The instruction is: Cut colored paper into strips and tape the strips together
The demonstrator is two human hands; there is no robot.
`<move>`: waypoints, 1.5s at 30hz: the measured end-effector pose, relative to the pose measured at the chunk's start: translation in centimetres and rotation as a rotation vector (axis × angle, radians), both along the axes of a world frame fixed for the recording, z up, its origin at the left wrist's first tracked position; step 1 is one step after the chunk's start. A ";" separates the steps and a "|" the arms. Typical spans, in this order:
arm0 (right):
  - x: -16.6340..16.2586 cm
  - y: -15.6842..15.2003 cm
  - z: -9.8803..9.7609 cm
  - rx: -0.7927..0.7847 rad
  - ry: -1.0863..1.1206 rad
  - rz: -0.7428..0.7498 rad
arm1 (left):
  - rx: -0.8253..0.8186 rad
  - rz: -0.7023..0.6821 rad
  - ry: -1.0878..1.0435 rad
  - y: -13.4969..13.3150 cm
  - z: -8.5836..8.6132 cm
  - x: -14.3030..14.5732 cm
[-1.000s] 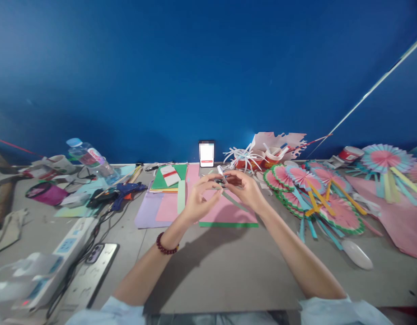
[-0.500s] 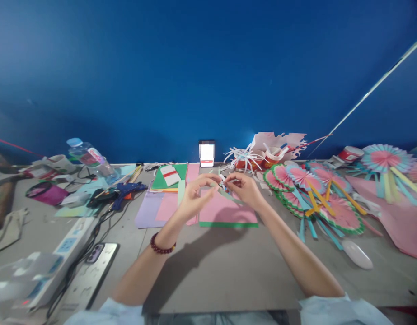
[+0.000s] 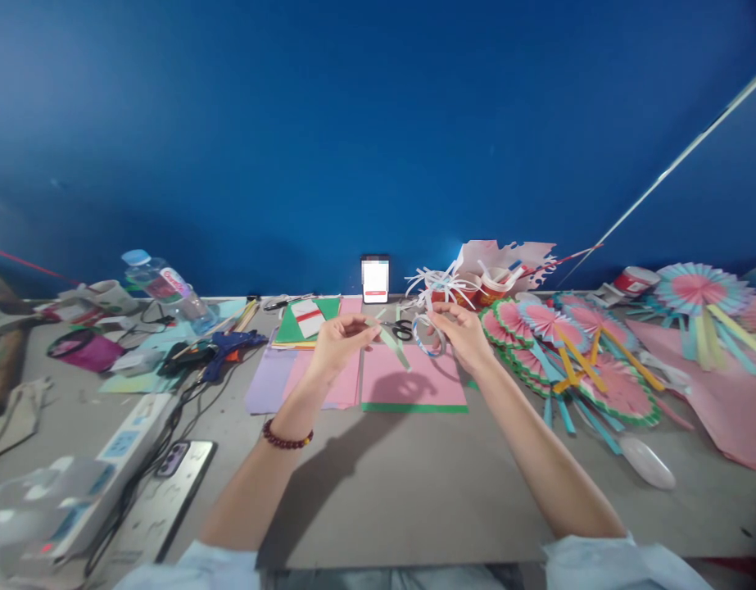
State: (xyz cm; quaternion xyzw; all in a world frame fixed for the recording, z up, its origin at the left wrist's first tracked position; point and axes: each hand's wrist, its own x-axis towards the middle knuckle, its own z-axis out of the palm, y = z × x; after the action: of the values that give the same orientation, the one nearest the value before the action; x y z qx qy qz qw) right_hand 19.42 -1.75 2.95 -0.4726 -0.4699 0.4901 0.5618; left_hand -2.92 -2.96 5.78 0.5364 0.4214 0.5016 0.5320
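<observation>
My left hand (image 3: pixel 337 342) is raised above the table, fingers pinched on one end of a pale green paper strip (image 3: pixel 395 346) that slants down to the right. My right hand (image 3: pixel 465 336) is a little to the right, fingers closed on a small roll of tape (image 3: pixel 427 335). The two hands are apart. Below them lie a pink sheet with a green edge (image 3: pixel 414 389), a second pink sheet (image 3: pixel 344 383) and a lilac sheet (image 3: pixel 264 385). Black-handled scissors (image 3: pixel 403 329) lie just behind the strip.
Pink and green paper fans (image 3: pixel 574 360) with coloured strips fill the right side. A phone (image 3: pixel 375 279) stands against the blue wall, with paper cups (image 3: pixel 469 287) beside it. A glue gun (image 3: pixel 227 348), water bottle (image 3: pixel 162 287), power strip (image 3: pixel 116 459) and a flat phone (image 3: pixel 169 492) crowd the left.
My hands, close together over the pink sheet before, have drawn apart. The left holds the green strip further left; the right has moved right with the tape roll.
</observation>
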 end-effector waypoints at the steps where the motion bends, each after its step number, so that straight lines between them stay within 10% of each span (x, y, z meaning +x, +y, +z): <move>1: 0.1 0.0 0.2 0.002 0.011 0.018 | -0.006 0.005 -0.008 0.1 -0.1 0.0; 17: -0.2 -3.6 4.8 0.032 0.154 0.229 | -0.023 0.155 -0.017 1.2 -1.3 -0.2; 45: -3.7 -4.0 2.1 -0.122 -0.129 0.272 | -0.013 0.011 0.012 -1.3 -0.4 2.0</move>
State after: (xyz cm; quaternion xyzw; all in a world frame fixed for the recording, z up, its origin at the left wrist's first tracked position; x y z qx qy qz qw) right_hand 15.76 -5.76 5.02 -0.4685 -0.5339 0.5580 0.4291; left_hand -0.92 -4.24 5.33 0.5338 0.4307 0.4986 0.5300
